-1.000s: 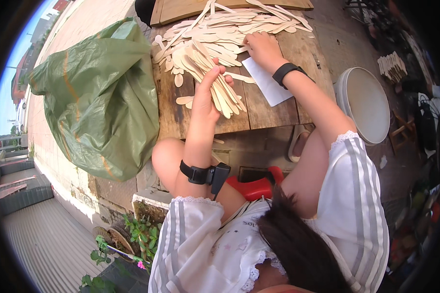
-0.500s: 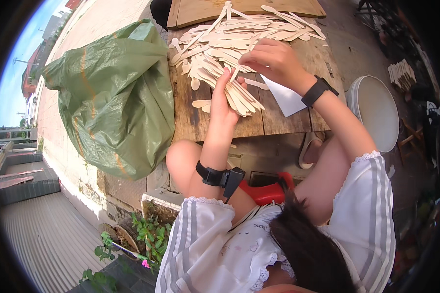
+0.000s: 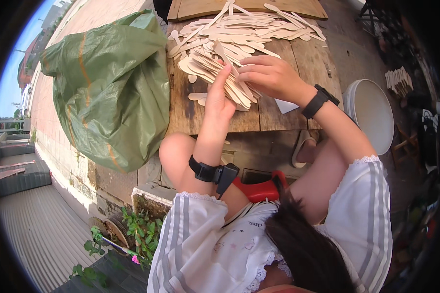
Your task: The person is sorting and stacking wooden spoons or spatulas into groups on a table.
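My left hand [image 3: 221, 95] is wrapped round a fanned bundle of flat wooden spoons [image 3: 203, 67], held above the near part of a wooden table [image 3: 183, 117]. The thumb lies over the top of the bundle. My right hand [image 3: 271, 75] is closed at the bundle's right side, its fingertips on one wooden spoon [image 3: 219, 50] that slants across the others. Part of that grip is hidden behind the fingers. Beyond both hands spreads a loose heap of the same spoons [image 3: 249, 29]. A few lie singly at the left of the bundle.
A large green woven sack [image 3: 112, 93] stands left of the table. White paper [image 3: 286, 106] lies under my right hand. At the right are a white bucket [image 3: 374, 117] and another stack of wooden pieces [image 3: 399, 80]. A wooden board [image 3: 249, 9] borders the heap's far side.
My right hand has come down and right, its fingers now against the bundle. The bundle in my left hand has shifted left and tilted, with one spoon lying across it. More of the paper is covered.
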The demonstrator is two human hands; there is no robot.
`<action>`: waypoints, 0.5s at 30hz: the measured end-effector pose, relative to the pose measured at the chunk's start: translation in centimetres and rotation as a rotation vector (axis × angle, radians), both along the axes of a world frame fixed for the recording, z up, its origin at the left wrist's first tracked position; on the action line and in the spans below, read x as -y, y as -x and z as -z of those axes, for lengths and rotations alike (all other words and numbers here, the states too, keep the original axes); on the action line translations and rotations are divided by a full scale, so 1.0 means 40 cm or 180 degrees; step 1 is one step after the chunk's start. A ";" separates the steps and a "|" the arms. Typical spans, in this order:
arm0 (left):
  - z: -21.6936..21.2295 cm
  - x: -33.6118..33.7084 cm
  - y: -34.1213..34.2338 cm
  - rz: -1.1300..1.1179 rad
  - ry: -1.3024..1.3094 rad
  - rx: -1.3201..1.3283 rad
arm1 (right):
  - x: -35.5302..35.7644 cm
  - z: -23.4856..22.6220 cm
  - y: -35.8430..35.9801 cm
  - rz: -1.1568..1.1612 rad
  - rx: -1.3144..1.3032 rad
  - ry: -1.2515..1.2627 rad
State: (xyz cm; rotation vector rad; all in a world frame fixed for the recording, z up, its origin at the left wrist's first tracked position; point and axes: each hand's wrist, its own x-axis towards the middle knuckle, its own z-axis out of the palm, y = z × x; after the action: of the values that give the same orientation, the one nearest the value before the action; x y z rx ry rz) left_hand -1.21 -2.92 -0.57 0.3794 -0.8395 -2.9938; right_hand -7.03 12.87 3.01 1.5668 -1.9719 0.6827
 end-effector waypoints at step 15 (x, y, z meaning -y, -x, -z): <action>-0.010 -0.015 0.010 0.0178 0.0273 0.0048 | -0.049 -0.058 0.019 0.0127 -0.0230 0.0026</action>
State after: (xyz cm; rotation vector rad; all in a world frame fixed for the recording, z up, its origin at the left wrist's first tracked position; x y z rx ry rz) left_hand -1.60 -2.31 -0.17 0.3829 -0.9922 -2.9964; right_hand -7.78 14.84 5.32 1.5218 -1.9397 0.6089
